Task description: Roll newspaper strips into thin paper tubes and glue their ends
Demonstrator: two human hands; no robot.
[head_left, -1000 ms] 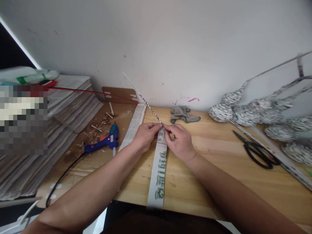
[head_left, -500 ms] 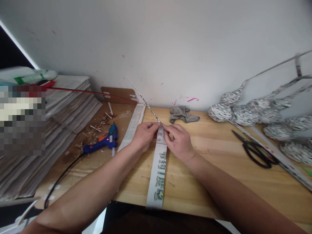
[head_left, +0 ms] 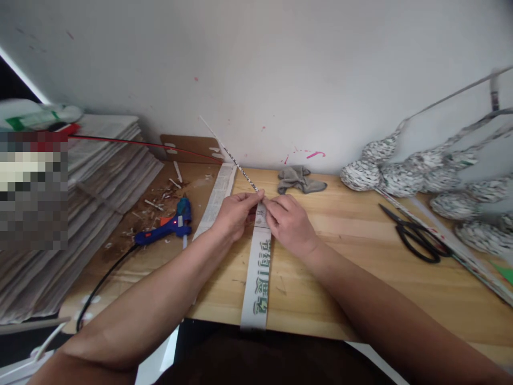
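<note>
A long strip of newspaper (head_left: 257,278) with green print lies on the wooden table (head_left: 360,278), running from the front edge towards the wall. My left hand (head_left: 234,214) and my right hand (head_left: 289,224) meet at its far end, both pinched shut on the strip's corner. A thin rolled paper stick (head_left: 228,152) rises from between my fingertips and slants up to the left, towards the wall.
A blue glue gun (head_left: 166,229) with a lit red lamp lies left on cardboard among scraps. A second paper strip (head_left: 216,200), a grey rag (head_left: 298,180), black scissors (head_left: 417,240), woven paper balls (head_left: 404,179) and a newspaper stack (head_left: 100,182) surround the hands.
My hands stay pinched at the strip's end; the fingers have shifted slightly around the stick. The view has tipped a little, so everything sits slightly higher in frame.
</note>
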